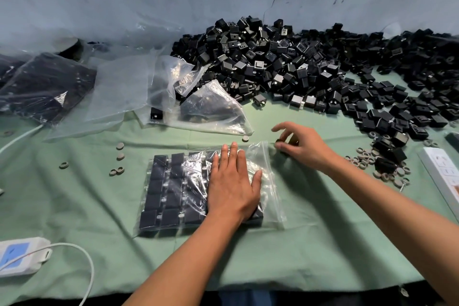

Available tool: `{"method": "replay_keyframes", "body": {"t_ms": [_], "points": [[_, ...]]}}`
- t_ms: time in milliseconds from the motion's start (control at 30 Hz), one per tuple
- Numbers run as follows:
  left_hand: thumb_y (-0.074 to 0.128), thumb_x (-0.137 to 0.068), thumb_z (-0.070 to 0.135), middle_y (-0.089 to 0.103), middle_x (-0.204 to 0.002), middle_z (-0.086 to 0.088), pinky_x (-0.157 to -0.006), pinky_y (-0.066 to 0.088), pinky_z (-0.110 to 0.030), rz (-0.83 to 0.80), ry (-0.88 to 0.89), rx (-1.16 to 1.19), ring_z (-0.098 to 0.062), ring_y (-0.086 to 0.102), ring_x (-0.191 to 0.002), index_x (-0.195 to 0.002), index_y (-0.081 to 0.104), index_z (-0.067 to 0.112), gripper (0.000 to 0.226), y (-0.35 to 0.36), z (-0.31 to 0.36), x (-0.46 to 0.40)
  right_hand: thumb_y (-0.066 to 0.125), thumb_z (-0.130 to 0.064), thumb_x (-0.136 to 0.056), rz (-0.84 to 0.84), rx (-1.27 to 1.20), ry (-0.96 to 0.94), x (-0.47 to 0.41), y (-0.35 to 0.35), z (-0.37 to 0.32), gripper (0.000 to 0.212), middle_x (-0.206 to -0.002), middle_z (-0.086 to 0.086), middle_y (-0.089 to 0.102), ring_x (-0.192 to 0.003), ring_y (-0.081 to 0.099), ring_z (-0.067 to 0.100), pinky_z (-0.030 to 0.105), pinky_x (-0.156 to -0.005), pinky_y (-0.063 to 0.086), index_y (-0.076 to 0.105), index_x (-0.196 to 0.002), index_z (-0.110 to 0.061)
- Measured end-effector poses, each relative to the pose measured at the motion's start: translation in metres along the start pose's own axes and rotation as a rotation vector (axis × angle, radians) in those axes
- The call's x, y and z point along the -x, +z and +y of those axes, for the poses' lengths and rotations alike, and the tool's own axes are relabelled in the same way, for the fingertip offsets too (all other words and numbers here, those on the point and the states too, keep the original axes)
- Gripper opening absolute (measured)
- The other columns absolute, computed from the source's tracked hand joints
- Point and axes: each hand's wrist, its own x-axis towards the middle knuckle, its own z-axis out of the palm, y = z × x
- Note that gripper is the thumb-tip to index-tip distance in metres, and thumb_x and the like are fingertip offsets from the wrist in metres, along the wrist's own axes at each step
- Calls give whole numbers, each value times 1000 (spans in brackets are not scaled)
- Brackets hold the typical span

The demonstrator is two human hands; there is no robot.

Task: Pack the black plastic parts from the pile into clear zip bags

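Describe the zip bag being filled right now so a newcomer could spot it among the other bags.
Start from the big pile of black plastic parts along the far side of the green cloth, then come toward the near edge. The clear zip bag lies flat there under the left hand. Unlike the crumpled bags behind it, its parts sit in neat rows.

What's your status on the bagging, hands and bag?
Left hand flat on the zip bag, pressing. Right hand holds a black part at the bag's open end. Nothing in the way.

Left hand (232, 181) flat, palm down, fingers straight. Right hand (301, 148) reached forward, fingers curled, pinching; forearms bare.
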Motion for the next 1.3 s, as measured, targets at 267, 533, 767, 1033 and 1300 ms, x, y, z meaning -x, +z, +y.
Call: {"method": "replay_keyframes", "body": {"t_ms": [267,533,767,1033,1300], "points": [[-3,-96,65,-5,-171,-6,-128,-1,-46,6,-12,34,-22,-11,-157,-163,8,12,86,1,-2,0,94,-15,-72,-160,-43,-151,54,19,-15,39,-96,-4,71,-88,68,14,36,-84,56,77,-107,-13],[-8,-93,69,-5,-171,-4,-128,-2,-44,7,-12,47,-20,-11,-157,-163,8,12,91,3,-3,-2,84,-17,-86,-290,-376,-168,63,41,-22,22,-99,17,69,-94,66,42,55,-84,55,75,-104,-8],[11,-99,62,49,-148,-1,-115,32,-41,53,-82,588,-20,41,-139,-148,42,14,75,-24,-6,-10,85,-14,-84,-341,-379,-27,54,41,-28,10,-90,11,77,-82,69,16,52,-86,55,81,-92,-14],[24,-110,45,66,-128,-6,-99,41,-31,310,-393,1088,-22,58,-120,-116,65,12,53,-67,-73,-31,87,-32,-82,-465,-273,-11,43,38,-36,19,-92,-7,80,-88,75,14,37,-88,60,82,-96,-21],[29,-108,50,70,-121,-6,-111,43,-46,266,-296,990,-21,62,-118,-111,71,10,59,-74,-116,-29,81,-29,-89,-428,-354,73,31,29,-21,16,-87,6,79,-75,71,17,35,-71,58,81,-99,-17]]}}
